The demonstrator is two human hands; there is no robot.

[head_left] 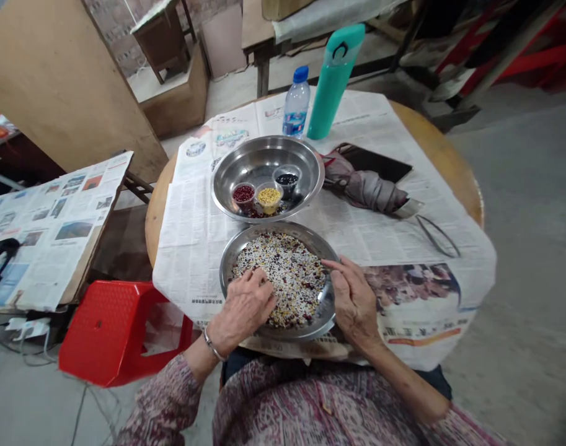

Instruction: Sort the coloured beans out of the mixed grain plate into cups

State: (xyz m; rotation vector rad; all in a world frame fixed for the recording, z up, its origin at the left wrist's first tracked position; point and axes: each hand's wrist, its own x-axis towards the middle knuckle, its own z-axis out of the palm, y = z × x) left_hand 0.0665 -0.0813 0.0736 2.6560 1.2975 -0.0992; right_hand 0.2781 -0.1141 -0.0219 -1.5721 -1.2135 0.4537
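Observation:
A shallow metal basin [327,319] lies near the table's front edge, holding a spread of white rice mixed with red, yellow and black beans [283,272]. My left hand [248,303] is over its left side, fingers bent together down at the mix; what is between the fingertips is hidden. At the right rim, my right hand [354,297] holds the basin, with fingers over the edge. Just behind stands a larger metal basin [245,155]. Inside it are three clear cups, one of red beans [243,194], one of yellow beans [269,196] and one of black beans [287,179].
Newspaper [185,235] covers the round table. A water bottle [296,105] and a green flask [333,87] stand at the back. To the right lie a folded umbrella [371,189] and a dark flat case [375,162]. A red stool [110,331] is at the left.

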